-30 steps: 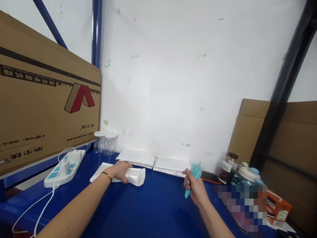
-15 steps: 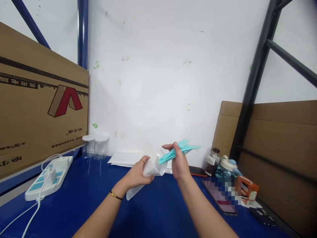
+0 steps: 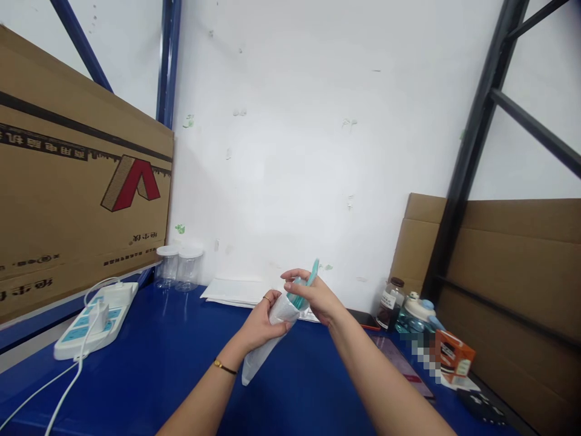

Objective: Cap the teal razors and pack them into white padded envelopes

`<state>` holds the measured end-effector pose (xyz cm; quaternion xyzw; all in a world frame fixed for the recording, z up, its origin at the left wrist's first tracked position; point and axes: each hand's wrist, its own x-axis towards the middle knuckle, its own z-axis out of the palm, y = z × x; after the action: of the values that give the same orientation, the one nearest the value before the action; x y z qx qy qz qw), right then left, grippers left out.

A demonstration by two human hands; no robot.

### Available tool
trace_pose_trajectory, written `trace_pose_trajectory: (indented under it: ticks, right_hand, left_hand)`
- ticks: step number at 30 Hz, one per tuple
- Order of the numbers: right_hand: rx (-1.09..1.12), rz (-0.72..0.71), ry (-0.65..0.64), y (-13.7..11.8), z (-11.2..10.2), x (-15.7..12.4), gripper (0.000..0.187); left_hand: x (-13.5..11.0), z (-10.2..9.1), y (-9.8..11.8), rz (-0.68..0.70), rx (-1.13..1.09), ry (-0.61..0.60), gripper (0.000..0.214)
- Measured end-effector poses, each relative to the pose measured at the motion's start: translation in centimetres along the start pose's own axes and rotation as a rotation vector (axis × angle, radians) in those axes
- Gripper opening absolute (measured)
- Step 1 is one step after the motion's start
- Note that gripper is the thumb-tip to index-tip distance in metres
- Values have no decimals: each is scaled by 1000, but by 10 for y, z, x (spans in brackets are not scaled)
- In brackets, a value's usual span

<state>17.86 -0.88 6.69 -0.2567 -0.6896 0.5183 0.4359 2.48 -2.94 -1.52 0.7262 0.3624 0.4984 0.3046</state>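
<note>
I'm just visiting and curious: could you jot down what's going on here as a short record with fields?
left hand: grips a white plastic bag near its open top
right hand: holds a bundle of teal sticks, lower ends inside the bag's mouth
surface: blue table
left side: white power strip, two clear jars, big cardboard box
right side: brown glass bottle, small orange box
behind hands: flat white packets

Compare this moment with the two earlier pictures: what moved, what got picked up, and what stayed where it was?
The left hand lifted the white plastic bag off the blue table and holds it upright. The right hand brought the bundle of teal sticks across from the right and pushed it into the bag's mouth. The power strip, two clear jars and cardboard box stayed put.
</note>
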Motion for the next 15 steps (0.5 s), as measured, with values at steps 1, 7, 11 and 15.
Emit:
trace_pose_trajectory:
  ticks: [1, 7, 11, 15]
  right_hand:
    - [7, -10, -10, 0, -1, 0, 36]
    - [-50, -92, 31, -10, -2, 0, 36]
    - [-162, -172, 192, -5, 5, -11, 45]
    - [-269, -174, 217, 23, 20, -22, 71]
  left_hand:
    - [0, -1, -1, -8, -6, 6, 43]
    - [-5, -4, -4, -2, -49, 98, 48]
    - [-7, -5, -5, -17, -63, 181, 51]
    - [-9, -2, 0, -49, -103, 307, 78]
